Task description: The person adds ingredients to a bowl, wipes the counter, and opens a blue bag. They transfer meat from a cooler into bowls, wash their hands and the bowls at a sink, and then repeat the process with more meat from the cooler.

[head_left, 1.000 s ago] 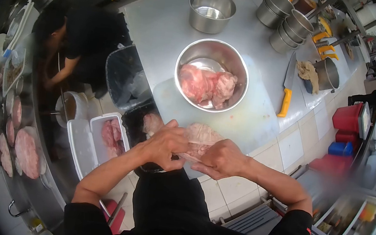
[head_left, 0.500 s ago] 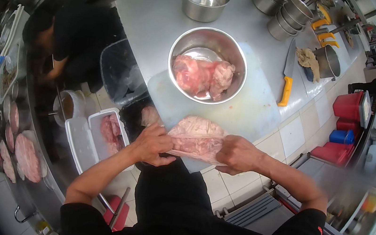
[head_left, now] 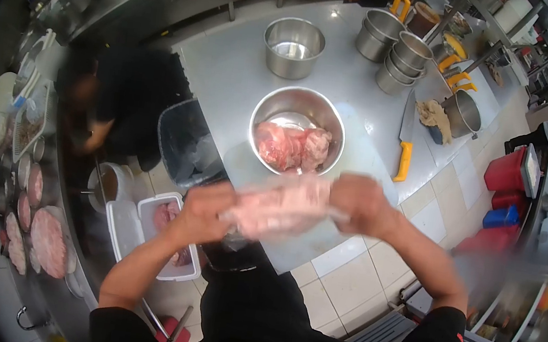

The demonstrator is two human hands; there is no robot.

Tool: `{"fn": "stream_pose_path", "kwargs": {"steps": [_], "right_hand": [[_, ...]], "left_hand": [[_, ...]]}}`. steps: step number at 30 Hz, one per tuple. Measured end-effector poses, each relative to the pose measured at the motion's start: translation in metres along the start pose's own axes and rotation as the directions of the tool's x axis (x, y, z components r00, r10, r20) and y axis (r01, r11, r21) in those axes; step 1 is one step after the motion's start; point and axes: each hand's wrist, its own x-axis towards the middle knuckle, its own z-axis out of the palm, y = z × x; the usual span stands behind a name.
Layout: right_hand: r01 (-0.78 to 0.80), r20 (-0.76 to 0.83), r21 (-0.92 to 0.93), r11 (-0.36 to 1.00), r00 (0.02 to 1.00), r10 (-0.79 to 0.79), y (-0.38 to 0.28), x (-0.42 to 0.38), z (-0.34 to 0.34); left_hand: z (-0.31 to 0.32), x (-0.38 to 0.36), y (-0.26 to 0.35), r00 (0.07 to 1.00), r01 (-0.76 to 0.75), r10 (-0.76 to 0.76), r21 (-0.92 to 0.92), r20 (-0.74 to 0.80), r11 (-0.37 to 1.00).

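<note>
Stretching between the two hands, a blurred clear bag of raw meat [head_left: 281, 206] was held up over the near edge of the steel table [head_left: 233, 62]. The bag's left end was gripped by the left hand [head_left: 203, 211], fingers closed on it, and its right end was pinched by the right hand [head_left: 361, 203]. Just beyond the bag, a steel bowl [head_left: 297, 131] with more pink meat inside was seen on a pale cutting board [head_left: 365, 162]. A yellow-handled cleaver [head_left: 405, 136] was laid to the right of the bowl. Further back, an empty steel pot [head_left: 293, 47] and stacked pots [head_left: 400, 56] were set. Below the left hand, a white tub [head_left: 168, 237] of meat was placed on the floor, and a second person in black [head_left: 124, 99] was bent beside the table.
</note>
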Motion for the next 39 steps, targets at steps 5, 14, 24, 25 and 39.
{"fn": "stream_pose_path", "kwargs": {"steps": [5,14,24,25,39], "right_hand": [[-0.483,-0.546,0.089,0.871,0.708,0.448,0.057,0.070,0.030],[-0.814,-0.664,0.043,0.580,0.410,0.625,0.134,0.051,0.106],[-0.869,-0.411,0.181,0.460,0.359,0.838,0.105,0.037,0.083],[-0.857,-0.336,0.281,0.433,0.334,0.881,0.101,0.032,0.080],[-0.714,-0.239,0.144,0.685,0.647,0.724,0.067,0.014,0.060]], "left_hand": [[0.013,0.061,-0.038,0.936,0.322,-0.303,0.084,-0.178,0.943],[0.069,0.065,-0.071,0.943,0.203,-0.296,-0.446,-0.149,0.872],[0.067,0.103,-0.064,0.910,0.398,-0.343,0.261,-0.233,0.880],[0.070,0.109,-0.066,0.885,0.459,-0.382,0.369,-0.266,0.808],[0.078,0.143,-0.082,0.925,0.359,-0.362,0.567,-0.112,0.742]]}}
